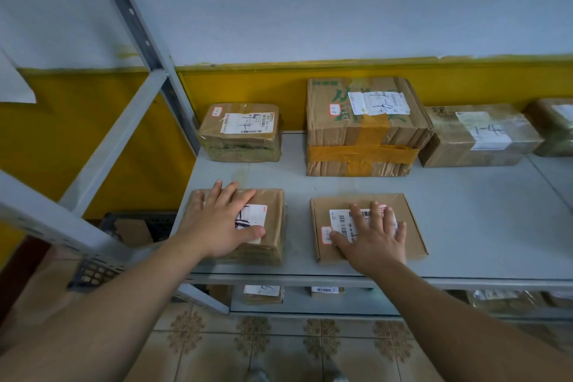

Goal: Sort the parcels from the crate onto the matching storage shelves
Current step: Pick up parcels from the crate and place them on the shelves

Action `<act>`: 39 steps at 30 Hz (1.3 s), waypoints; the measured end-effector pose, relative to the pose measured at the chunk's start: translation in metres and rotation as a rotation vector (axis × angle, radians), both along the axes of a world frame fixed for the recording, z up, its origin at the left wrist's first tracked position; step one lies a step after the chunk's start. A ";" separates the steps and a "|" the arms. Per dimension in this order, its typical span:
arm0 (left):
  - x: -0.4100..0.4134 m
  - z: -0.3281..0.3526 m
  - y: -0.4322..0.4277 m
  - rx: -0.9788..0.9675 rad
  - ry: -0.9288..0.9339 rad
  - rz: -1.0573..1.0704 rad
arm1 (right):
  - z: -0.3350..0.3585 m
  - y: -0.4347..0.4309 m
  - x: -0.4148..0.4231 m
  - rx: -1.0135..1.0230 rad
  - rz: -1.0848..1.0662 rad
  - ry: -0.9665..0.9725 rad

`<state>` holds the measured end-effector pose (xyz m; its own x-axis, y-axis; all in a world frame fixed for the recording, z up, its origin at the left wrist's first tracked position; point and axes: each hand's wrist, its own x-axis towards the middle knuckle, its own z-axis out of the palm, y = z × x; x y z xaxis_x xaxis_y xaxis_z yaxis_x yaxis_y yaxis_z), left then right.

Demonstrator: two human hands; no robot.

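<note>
Shelf (465, 226), grey metal, against yellow-and-white wall (310, 9), tiled floor (217, 344) below. We log each grip spread flat: left hand (221, 222) on near-left parcel (276, 214), right hand (375, 239) on flat parcel (409, 214) beside it.

Soft even light, wide-angle warp, edges blurry.

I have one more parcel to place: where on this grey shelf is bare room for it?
The widest bare patch of the grey metal shelf lies right of the flat brown cardboard box, before the clear-taped brown box. A narrow gap separates the flat box from the thick brown parcel. The back right, by the yellow wall, is crowded.
</note>
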<state>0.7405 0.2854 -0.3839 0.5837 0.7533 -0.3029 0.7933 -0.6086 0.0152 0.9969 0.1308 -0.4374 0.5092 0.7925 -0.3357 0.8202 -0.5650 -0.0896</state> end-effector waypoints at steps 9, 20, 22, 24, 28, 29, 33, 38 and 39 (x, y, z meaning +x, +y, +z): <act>-0.007 -0.003 0.004 0.010 0.008 0.002 | 0.001 0.007 -0.014 0.007 0.005 -0.008; -0.008 0.001 0.008 -0.017 0.000 -0.037 | -0.001 0.008 -0.015 0.035 -0.027 -0.007; -0.005 0.003 0.007 -0.033 -0.008 -0.029 | 0.001 0.008 -0.016 0.029 -0.036 -0.004; -0.004 0.004 0.007 -0.047 -0.025 -0.022 | 0.004 0.008 -0.016 0.023 -0.034 0.005; -0.002 0.005 0.010 -0.028 -0.037 -0.021 | 0.006 0.007 -0.014 0.023 -0.036 0.031; -0.002 0.006 0.011 -0.016 -0.031 -0.029 | 0.007 0.006 -0.014 0.025 -0.038 0.026; -0.003 0.016 0.006 -0.006 -0.018 -0.037 | 0.009 0.001 -0.015 0.006 -0.040 0.026; -0.009 0.033 -0.020 -0.082 -0.094 0.079 | 0.025 -0.001 -0.009 0.024 0.032 0.035; -0.011 0.038 -0.027 -0.081 -0.092 0.093 | 0.032 0.000 -0.008 0.029 0.059 0.029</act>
<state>0.7292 0.2583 -0.3455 0.5409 0.7805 -0.3135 0.8391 -0.5265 0.1368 0.9894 0.1306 -0.4052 0.4514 0.8307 -0.3259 0.8491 -0.5122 -0.1294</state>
